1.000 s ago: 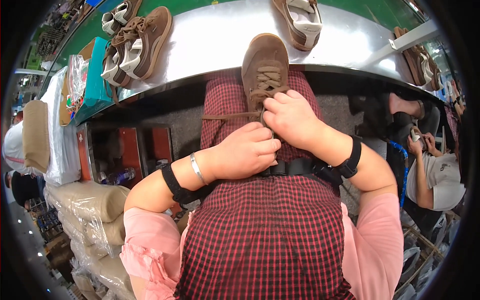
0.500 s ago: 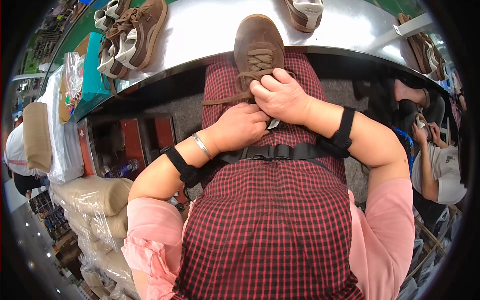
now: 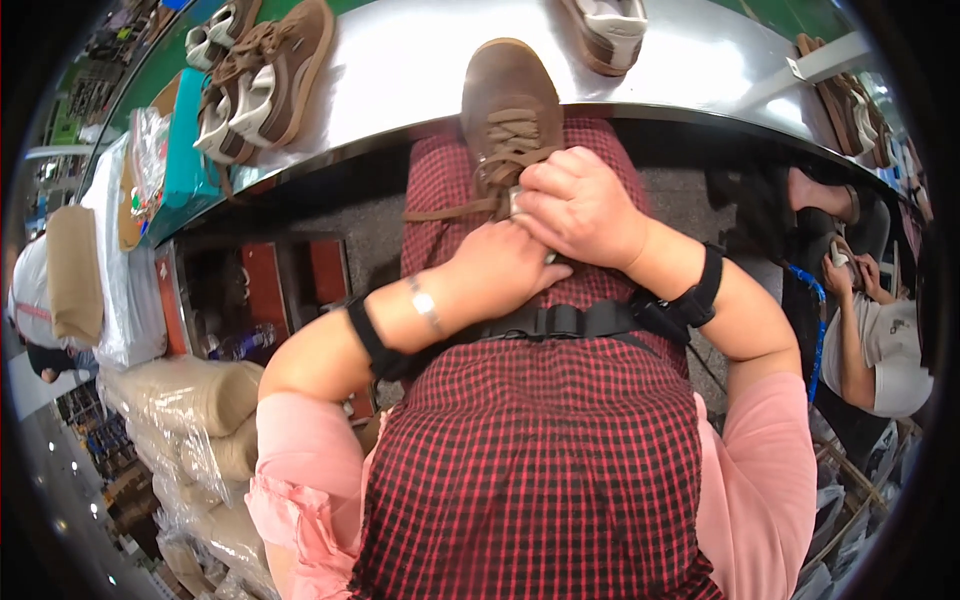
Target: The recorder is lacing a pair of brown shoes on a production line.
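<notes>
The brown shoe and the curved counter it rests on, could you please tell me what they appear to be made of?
The brown shoe looks like matte suede or nubuck: soft, dull nap without shine, with matching flat woven laces. The counter looks like polished sheet metal, probably stainless steel, from its bright silvery glare.

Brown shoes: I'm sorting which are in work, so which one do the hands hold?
The brown lace-up shoe in the lap, toe on the metal table edge. Both the left hand and right hand are at its laces; the others lie untouched.
</notes>
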Tool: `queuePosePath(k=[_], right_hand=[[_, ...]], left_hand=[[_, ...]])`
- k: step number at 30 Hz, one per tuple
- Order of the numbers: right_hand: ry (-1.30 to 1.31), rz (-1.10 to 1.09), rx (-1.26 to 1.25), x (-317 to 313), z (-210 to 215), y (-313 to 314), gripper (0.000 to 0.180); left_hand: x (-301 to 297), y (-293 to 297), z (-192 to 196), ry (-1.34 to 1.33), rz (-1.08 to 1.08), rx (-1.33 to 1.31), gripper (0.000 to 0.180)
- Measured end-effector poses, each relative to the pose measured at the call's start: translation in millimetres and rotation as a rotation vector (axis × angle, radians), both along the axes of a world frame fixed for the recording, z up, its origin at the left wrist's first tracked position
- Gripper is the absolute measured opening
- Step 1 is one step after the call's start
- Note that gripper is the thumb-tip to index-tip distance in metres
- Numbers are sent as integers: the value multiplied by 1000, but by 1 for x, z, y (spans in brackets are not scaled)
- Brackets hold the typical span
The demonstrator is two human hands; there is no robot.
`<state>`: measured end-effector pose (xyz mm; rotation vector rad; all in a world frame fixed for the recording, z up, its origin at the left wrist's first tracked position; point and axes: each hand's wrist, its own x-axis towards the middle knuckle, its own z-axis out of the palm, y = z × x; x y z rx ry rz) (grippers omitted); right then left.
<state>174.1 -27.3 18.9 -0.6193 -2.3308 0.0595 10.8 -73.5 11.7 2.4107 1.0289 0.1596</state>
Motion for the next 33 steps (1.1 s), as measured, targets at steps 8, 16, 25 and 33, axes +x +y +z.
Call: queuePosePath(k=[8, 16, 25, 33], right_hand=[[408, 2, -462, 18, 2, -9, 14], [116, -239, -227, 5, -9, -4, 50], [-87, -416, -22, 6, -27, -9, 60], [54, -311, -301, -5, -28, -14, 67]], left_hand=[[-49, -6, 41, -234, 16, 173, 37], [-21, 33, -18, -164, 49, 833, 24], [-32, 24, -9, -279, 57, 824, 20], [-19, 32, -9, -422, 7, 765, 13]])
